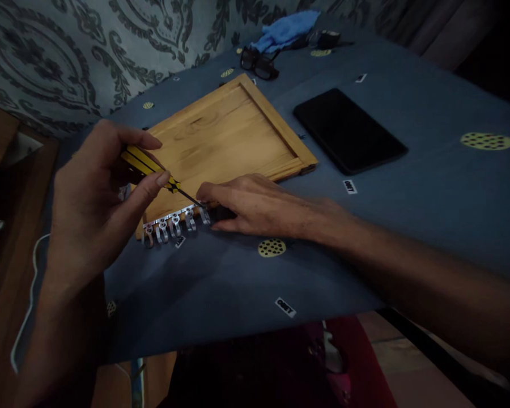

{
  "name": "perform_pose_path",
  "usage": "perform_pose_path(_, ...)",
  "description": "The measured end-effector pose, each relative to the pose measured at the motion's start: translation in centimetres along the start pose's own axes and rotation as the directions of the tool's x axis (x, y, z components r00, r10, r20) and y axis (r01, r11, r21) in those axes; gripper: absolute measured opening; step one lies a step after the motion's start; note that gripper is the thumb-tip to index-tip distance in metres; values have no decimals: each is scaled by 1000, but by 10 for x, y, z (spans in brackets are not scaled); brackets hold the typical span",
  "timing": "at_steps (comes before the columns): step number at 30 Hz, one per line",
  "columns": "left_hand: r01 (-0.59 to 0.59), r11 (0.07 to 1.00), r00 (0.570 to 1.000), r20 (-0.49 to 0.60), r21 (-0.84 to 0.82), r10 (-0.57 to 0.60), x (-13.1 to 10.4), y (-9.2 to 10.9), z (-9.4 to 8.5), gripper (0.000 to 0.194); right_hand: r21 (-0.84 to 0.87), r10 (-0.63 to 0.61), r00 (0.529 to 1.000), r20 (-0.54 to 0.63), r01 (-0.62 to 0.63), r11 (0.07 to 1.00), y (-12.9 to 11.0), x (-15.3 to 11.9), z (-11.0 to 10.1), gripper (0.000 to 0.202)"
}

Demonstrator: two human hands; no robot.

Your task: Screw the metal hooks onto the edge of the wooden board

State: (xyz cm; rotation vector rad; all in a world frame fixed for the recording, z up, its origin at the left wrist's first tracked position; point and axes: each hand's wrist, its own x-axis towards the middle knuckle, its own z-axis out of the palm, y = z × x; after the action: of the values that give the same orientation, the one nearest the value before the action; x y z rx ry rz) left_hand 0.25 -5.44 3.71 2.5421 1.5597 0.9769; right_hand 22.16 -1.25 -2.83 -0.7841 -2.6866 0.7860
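A framed wooden board (221, 130) lies on the table, with a metal hook rail (176, 220) of several hooks along its near edge. My left hand (97, 198) grips a yellow and black screwdriver (147, 161) by the handle. The screwdriver slants down to the right, its tip at the right end of the rail; whether it sits in a screw is too small to tell. My right hand (255, 207) is closed at the board's edge beside that end, thumb and fingers around the rail end and board edge. What lies inside its grip is partly hidden.
A black tablet (351, 130) lies right of the board on the blue tablecloth (323, 272). Behind are sunglasses (259, 62) and a blue cloth (287, 29). Patterned fabric (153, 39) rises along the back. A white cable (29, 306) hangs at the left by wooden furniture.
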Motion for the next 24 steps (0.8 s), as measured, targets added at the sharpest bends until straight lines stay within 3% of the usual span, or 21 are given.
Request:
perform_pose_path(14, 92, 992, 996, 10, -86, -92, 2, 4, -2, 26, 13, 2, 1000, 23, -2, 1000, -1, -1, -1, 32)
perform_pose_path(24, 49, 998, 999, -10, -25, -49, 2, 2, -2, 28, 16, -6, 1000, 6, 6, 1000, 0, -1, -2, 32)
